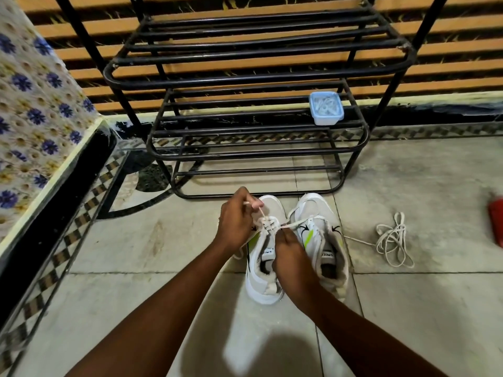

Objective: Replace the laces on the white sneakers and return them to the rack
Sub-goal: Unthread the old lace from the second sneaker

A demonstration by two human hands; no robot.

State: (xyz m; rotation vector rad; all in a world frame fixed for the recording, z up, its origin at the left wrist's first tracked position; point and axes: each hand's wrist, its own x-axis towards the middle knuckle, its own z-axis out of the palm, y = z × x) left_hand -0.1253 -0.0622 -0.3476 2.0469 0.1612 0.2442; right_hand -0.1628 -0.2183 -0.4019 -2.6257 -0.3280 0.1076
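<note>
White sneakers (313,210): where were they placed?

– Both were stood on the floor tiles (163,240), toes towards the rack (245,153). One sneaker (261,284) was directly under both hands. The other was just outboard of the right hand (288,251).

Hands?

– One lace (268,222) end was pinched and lifted by the left hand (235,220). The other end was pinched low by the right hand, fingers curled.

Step?

– Lacing of the first sneaker was judged under way, with only the lower eyelets crossed. Next, an end would need to be fed through the next eyelet and both ends pulled even. Fine tip aim would be called for.

Room?

– Open floor was seen outboard of the left hand. Outboard of the right: the second sneaker, then a loose lace (393,240), one strand trailed towards that sneaker. Snag risk was judged there. The rack's bottom rail was close ahead of the left knuckles. A lidded box (326,108) was parked on a shelf above.
</note>
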